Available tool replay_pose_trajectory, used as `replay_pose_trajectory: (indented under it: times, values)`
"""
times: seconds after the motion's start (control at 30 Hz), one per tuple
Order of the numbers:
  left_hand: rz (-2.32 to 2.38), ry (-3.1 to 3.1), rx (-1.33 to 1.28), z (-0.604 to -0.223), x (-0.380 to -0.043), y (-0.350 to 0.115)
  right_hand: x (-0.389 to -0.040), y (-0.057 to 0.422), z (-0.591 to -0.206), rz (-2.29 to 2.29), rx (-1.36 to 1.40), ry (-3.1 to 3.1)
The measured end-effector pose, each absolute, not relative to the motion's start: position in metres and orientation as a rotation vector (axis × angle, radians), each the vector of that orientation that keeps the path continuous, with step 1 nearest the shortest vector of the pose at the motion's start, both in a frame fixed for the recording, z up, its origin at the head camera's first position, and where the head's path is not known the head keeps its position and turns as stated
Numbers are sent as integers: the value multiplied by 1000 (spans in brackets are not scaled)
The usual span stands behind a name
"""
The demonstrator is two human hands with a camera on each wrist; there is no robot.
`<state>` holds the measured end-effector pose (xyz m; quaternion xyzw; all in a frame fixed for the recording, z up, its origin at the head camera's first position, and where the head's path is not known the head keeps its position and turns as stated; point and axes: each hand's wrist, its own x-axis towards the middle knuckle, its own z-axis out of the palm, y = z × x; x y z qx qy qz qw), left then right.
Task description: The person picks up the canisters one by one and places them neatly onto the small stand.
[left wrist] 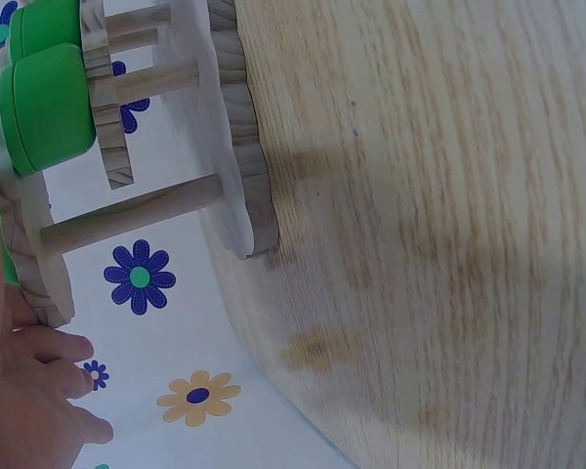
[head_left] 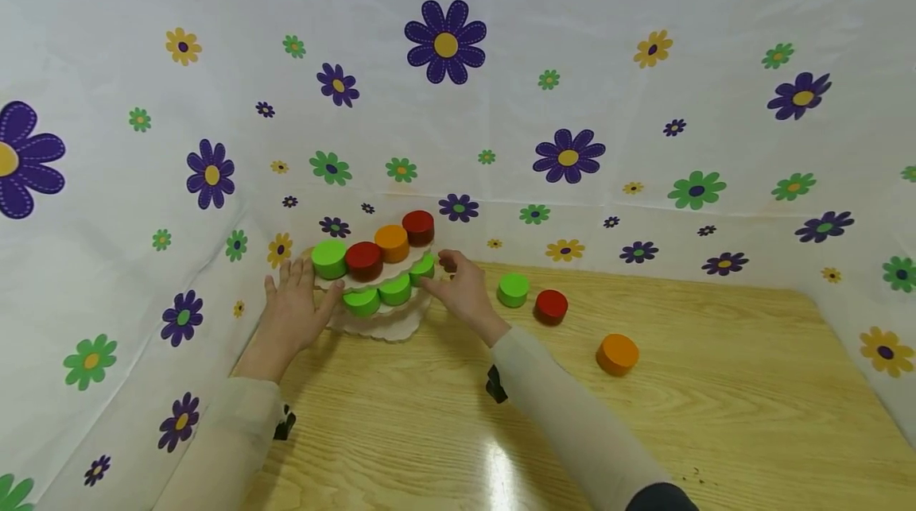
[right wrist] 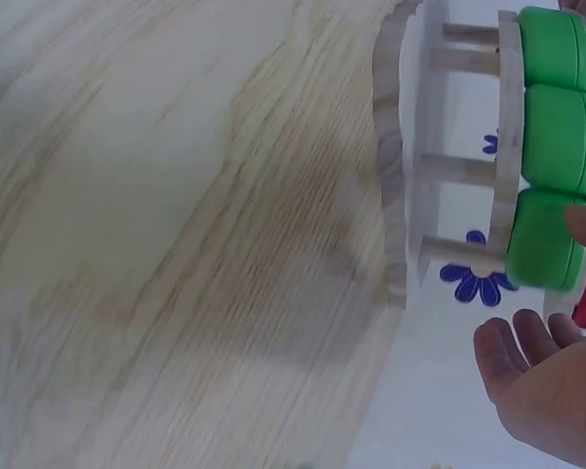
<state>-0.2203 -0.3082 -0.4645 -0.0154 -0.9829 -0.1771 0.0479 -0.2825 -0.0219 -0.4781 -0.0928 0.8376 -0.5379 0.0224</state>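
Observation:
A tiered wooden stand (head_left: 382, 324) with scalloped edges stands at the table's back left. Along its upper tier sit a light green round block (head_left: 330, 258), a red block (head_left: 364, 261), an orange block (head_left: 392, 243) and another red block (head_left: 418, 227). Three green blocks (head_left: 395, 289) line the tier below. My left hand (head_left: 293, 316) rests against the upper tier's left end, fingers straight and thumb in front. At the right end, my right hand (head_left: 468, 296) has its thumb against the end green block (right wrist: 545, 239); its other fingers bend loosely, apart from that block.
Right of the stand, a green block (head_left: 513, 290), a red block (head_left: 551, 307) and an orange block (head_left: 618, 354) lie on the wooden table (head_left: 716, 400). A white flowered cloth (head_left: 501, 114) rises behind the table and along both sides.

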Motion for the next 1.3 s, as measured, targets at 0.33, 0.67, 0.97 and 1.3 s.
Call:
replay_pose_trajectory:
  times: [0.33, 0.67, 0.97, 1.3]
  values:
    - [-530, -3003, -44, -465, -222, -309, -281, 18, -481, -1667, -312, 2705]
    - [-531, -2998, -46, -464, -223, -308, -286, 79, -492, -1526, -293, 2771]
    - [-518, -2998, -41, -465, -223, -309, -287, 110, -494, -1460, -212, 2803]
    - [-542, -2998, -48, -467, -222, -310, -286, 120, -502, -1333, -191, 2819]
